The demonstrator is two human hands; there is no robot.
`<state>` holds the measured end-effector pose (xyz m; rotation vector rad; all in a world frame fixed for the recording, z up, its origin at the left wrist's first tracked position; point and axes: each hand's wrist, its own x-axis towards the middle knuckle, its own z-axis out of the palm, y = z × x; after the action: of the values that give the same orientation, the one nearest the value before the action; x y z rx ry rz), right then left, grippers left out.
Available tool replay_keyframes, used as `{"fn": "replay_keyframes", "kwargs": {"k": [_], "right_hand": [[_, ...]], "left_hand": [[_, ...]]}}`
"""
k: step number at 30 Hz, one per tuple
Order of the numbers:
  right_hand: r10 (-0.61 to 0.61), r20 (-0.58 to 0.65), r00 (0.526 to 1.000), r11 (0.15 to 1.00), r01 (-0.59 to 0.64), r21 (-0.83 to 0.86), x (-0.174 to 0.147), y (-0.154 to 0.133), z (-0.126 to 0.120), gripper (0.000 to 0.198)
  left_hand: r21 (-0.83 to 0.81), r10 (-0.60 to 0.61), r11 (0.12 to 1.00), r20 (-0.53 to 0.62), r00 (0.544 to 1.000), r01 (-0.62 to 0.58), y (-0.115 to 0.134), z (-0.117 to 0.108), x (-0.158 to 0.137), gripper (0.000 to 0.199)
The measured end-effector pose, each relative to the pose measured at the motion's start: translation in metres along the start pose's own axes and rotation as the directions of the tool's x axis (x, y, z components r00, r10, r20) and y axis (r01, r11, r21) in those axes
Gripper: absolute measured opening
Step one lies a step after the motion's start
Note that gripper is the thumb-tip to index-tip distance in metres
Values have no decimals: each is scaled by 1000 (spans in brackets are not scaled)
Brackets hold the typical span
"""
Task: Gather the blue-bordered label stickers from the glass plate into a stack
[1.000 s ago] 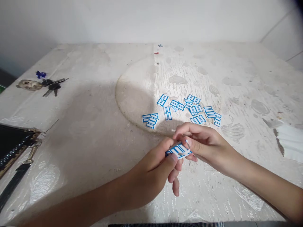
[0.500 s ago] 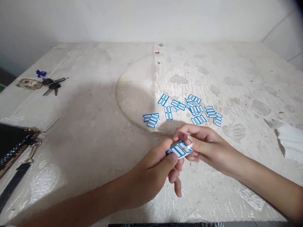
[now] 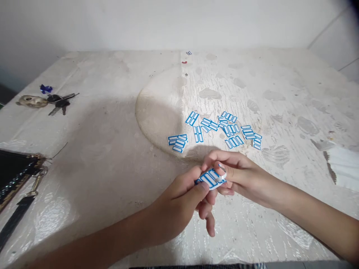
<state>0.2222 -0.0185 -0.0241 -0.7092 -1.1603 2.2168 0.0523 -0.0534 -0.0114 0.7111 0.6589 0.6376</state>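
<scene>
My left hand [image 3: 186,198] pinches a small white sticker [image 3: 210,180] printed with blue-outlined bars, its thumb lying on the near left edge. At the sticker's right end a corner is curled up, and the thumb of my right hand [image 3: 238,172] presses there with the fingers bent behind. What lies under the sticker is hidden by the fingers. Beyond my hands, several similar blue and white pieces lie scattered and partly overlapping: a pair [image 3: 179,142] at the left, a cluster [image 3: 230,129] in the middle, and another pair [image 3: 252,136] at the right.
Keys [image 3: 60,101] with a pale fob [image 3: 31,101] and a blue crumpled bit [image 3: 46,89] lie at the left of the table [image 3: 106,168]. Nearer is a black pouch [image 3: 17,172] with a strap. White torn paper [image 3: 343,166] lies right; tiny scraps [image 3: 184,62] lie far back.
The view has shifted slightly, so everything sits a little further left. Both hands keep nearly the same grip, with only a slight shift of the sticker and right thumb.
</scene>
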Motion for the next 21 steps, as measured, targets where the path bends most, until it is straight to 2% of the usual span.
{"fn": "replay_keyframes", "kwargs": {"k": [4,7,11,14,16,21], "right_hand": [[-16,0,1000,999,16,-31,0,-2,-1,18],[-56,18,998,986,58,-159,-3,-7,-1,19],[-198,-55,979,919,166,-358,-10,-15,7,19],[-257,-48,965,904,222,-365,-11,-17,14,17],[-278,-26,960,896,250,-366,-11,-16,15,12],[-361,-49,931,836,300,-459,-11,-16,6,11]], "left_hand": [[33,-4,999,24,1000,3,-1,-1,1,12],[128,28,991,11,1000,-29,-1,-1,-1,15],[395,75,917,-42,996,-53,2,1,-6,18],[529,87,848,-68,994,-38,6,3,-10,21],[499,73,866,-54,996,-36,9,3,-11,22],[311,89,944,92,992,-114,12,-1,-7,28]]}}
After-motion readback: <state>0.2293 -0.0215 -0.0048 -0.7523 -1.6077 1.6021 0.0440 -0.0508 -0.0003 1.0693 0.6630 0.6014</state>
